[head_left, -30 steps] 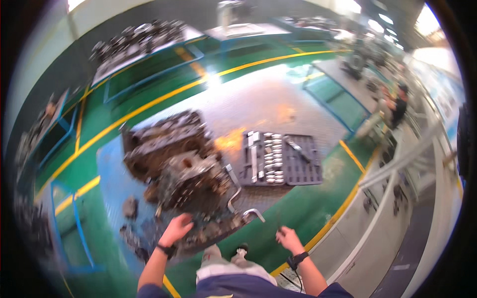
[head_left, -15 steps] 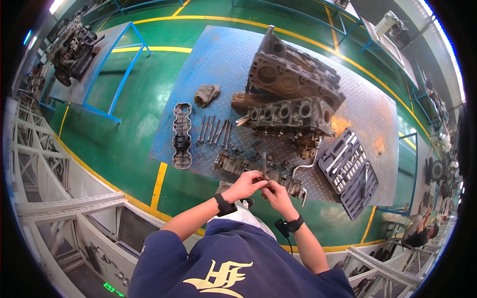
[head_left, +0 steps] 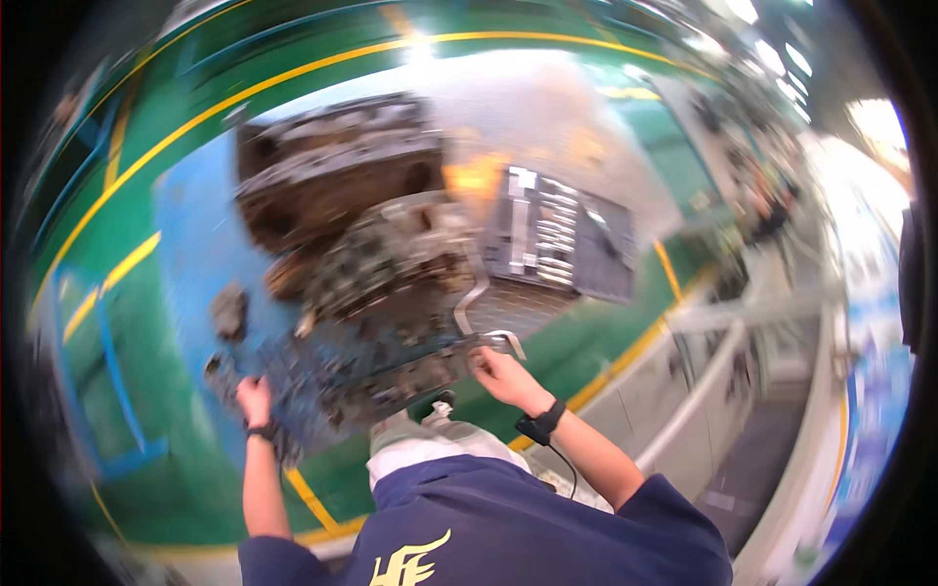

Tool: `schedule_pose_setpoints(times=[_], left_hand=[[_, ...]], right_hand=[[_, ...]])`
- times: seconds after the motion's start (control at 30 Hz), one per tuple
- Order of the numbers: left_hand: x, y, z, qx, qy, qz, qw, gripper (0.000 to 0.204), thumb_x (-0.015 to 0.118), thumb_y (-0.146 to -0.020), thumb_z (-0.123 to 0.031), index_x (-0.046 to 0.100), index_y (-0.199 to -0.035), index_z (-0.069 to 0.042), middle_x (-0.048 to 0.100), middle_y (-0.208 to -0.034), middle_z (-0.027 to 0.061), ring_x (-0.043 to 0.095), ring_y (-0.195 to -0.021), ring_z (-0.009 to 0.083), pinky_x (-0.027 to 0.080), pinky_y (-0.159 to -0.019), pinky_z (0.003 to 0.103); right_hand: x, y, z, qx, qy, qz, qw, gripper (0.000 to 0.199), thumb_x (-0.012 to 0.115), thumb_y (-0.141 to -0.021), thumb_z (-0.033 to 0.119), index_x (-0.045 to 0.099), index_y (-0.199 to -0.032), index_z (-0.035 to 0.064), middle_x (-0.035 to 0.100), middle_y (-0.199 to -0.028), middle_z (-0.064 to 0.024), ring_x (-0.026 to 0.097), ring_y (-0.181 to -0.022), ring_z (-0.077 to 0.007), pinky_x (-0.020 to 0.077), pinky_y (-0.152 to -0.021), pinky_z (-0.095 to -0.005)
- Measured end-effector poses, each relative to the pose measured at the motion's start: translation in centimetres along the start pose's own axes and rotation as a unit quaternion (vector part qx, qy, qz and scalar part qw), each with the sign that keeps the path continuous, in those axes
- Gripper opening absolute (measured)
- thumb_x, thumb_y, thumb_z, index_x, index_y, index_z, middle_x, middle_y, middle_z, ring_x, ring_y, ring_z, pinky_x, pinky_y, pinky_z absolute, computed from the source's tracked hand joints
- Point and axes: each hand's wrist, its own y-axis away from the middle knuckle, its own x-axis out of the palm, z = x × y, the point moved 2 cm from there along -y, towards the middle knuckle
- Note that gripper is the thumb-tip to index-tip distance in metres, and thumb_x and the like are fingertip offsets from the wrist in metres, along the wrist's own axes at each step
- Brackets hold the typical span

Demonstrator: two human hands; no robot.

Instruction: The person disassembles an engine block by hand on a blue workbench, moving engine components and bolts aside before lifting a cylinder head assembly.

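My left hand (head_left: 254, 397) is closed near the left end of the workbench, over a long cover-like metal part (head_left: 219, 371) and beside a row of bolts (head_left: 285, 376). Motion blur hides whatever its fingers may hold. At the near edge lies a long, dark engine part (head_left: 396, 384). My right hand (head_left: 502, 375) is at its right end, the fingers curled in by a bent metal pipe (head_left: 476, 293). What those fingers grip, if anything, cannot be made out.
A large engine block (head_left: 342, 161) stands at the back, with a cylinder head (head_left: 391, 256) in front. An open socket set case (head_left: 562, 234) lies to the right. A crumpled rag (head_left: 230, 311) rests at the left of the blue metal workbench (head_left: 195, 210).
My hands were together over the long engine part with a slim, rod-like piece. They have parted, the left to the far left, the right to the part's right end. The view has turned right.
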Motion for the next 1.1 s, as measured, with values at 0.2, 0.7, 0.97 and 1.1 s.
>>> schedule_pose_setpoints(times=[0.2, 0.7, 0.97, 1.1], left_hand=[[4.8, -7.3, 9.3, -0.004, -0.1, -0.031, 0.995, 0.03, 0.074, -0.079, -0.024, 0.061, -0.089, 0.002, 0.068, -0.078, 0.0169, 0.065, -0.074, 0.0319, 0.053, -0.07, 0.047], [6.6, -4.5, -2.0, -0.06, -0.283, 0.175, 0.941, 0.051, 0.061, -0.089, -0.043, 0.07, -0.098, 0.007, 0.073, -0.102, 0.0195, 0.07, -0.093, 0.0316, 0.053, -0.078, 0.04], [7.3, -5.9, 0.8, -0.065, -0.361, 0.152, 0.918, 0.052, 0.054, -0.095, -0.045, 0.073, -0.099, 0.003, 0.074, -0.103, 0.015, 0.071, -0.094, 0.0229, 0.054, -0.076, 0.034], [7.8, -5.6, 2.6, -0.069, -0.371, 0.129, 0.917, 0.053, 0.066, -0.087, -0.048, 0.072, -0.095, 0.004, 0.073, -0.1, 0.0178, 0.072, -0.091, 0.0285, 0.056, -0.076, 0.038]], right_hand=[[-3.7, 8.6, -5.3, 0.117, -0.044, -0.195, 0.973, 0.026, 0.056, -0.092, 0.012, 0.056, -0.114, -0.0008, 0.066, -0.078, -0.0166, 0.066, -0.071, -0.0305, 0.0519, -0.068, -0.0396], [5.5, 21.1, -13.4, 0.302, -0.051, -0.154, 0.939, 0.03, 0.055, -0.089, 0.023, 0.065, -0.109, 0.0027, 0.07, -0.093, -0.0223, 0.067, -0.088, -0.0386, 0.0539, -0.078, -0.0457], [0.4, 21.0, -13.7, 0.3, -0.013, -0.156, 0.941, 0.028, 0.055, -0.09, 0.024, 0.068, -0.103, 0.003, 0.07, -0.094, -0.0208, 0.068, -0.088, -0.038, 0.0542, -0.08, -0.0445], [-1.3, 19.5, -13.7, 0.278, 0.01, -0.147, 0.949, 0.028, 0.055, -0.091, 0.024, 0.067, -0.103, 0.0019, 0.07, -0.094, -0.0206, 0.068, -0.088, -0.0379, 0.054, -0.08, -0.0439]])
